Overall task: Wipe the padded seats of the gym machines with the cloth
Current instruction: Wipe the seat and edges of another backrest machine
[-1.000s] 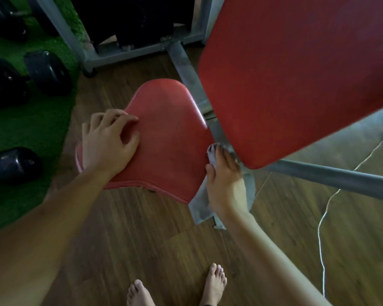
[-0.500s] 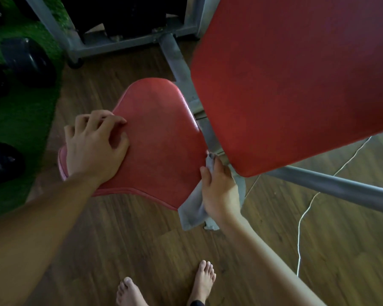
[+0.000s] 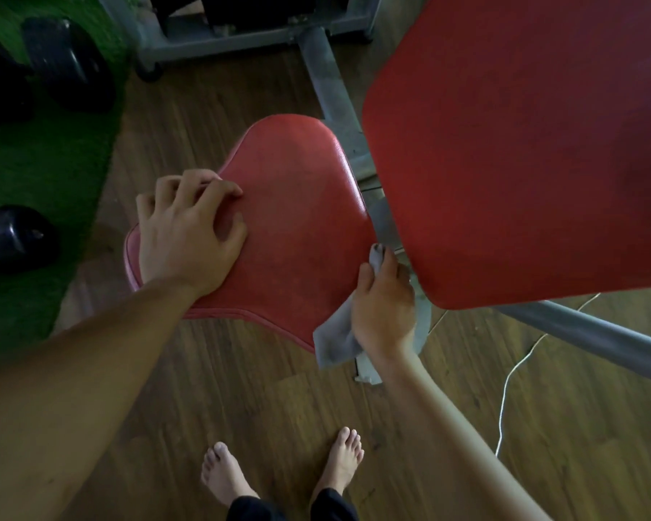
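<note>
Holding one cloth (image 3: 333, 340), right hand (image 3: 384, 306), left hand (image 3: 185, 238) on one seat (image 3: 301, 220)

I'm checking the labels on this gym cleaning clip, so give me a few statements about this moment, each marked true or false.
1. The right hand holds the grey cloth. True.
2. The cloth is spread over the middle of the red seat. False: it is at the seat's right edge, beside the backrest.
3. The left hand rests on the seat's left side. True.
4. The person wears shoes. False: both feet are bare.
5. Dark dumbbells lie on the green turf. True.
</note>
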`<action>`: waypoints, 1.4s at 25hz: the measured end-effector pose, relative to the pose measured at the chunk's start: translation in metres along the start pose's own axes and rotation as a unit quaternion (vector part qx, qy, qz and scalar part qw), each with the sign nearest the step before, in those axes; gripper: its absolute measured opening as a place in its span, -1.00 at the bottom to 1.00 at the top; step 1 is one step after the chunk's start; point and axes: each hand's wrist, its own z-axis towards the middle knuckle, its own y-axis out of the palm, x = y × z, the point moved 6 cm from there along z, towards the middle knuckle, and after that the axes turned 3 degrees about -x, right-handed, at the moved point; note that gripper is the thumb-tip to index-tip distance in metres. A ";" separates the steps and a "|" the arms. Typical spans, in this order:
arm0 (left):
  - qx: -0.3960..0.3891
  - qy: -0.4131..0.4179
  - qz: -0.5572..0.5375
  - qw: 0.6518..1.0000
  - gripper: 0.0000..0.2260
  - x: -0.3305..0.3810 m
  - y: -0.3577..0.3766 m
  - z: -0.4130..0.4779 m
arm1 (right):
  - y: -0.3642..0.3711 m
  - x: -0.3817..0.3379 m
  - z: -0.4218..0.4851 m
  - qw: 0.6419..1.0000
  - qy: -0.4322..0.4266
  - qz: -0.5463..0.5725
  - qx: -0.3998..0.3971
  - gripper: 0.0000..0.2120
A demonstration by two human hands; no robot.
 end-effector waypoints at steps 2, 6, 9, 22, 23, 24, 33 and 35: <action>0.006 -0.002 0.001 1.000 -0.77 -0.002 -0.001 0.000 | 0.006 -0.024 0.023 1.000 -0.011 -0.014 -0.004 -0.54; 0.004 0.001 0.000 1.000 -0.76 -0.001 -0.001 0.001 | 0.014 -0.070 0.073 0.998 -0.064 0.002 0.015 -0.59; 0.002 -0.001 0.005 1.000 -0.76 -0.002 -0.001 0.002 | 0.010 -0.051 0.055 0.997 -0.070 -0.013 -0.017 -0.53; -0.002 -0.009 0.012 1.000 -0.74 -0.004 0.003 0.004 | 0.005 -0.038 0.061 0.997 -0.059 0.042 -0.010 -0.63; -0.003 -0.008 0.011 1.000 -0.74 -0.003 0.003 0.004 | 0.006 -0.046 0.066 0.998 -0.057 0.022 -0.005 -0.64; -0.004 -0.007 0.011 1.000 -0.74 -0.002 0.003 0.004 | 0.006 -0.056 0.073 0.998 -0.062 0.001 0.000 -0.65; -0.016 -0.012 0.016 1.000 -0.71 -0.001 0.006 0.004 | 0.009 -0.133 0.142 0.996 -0.082 0.015 -0.009 -0.57; -0.013 -0.013 0.019 1.000 -0.71 -0.002 0.005 0.004 | 0.011 -0.120 0.134 0.996 -0.083 0.001 -0.017 -0.57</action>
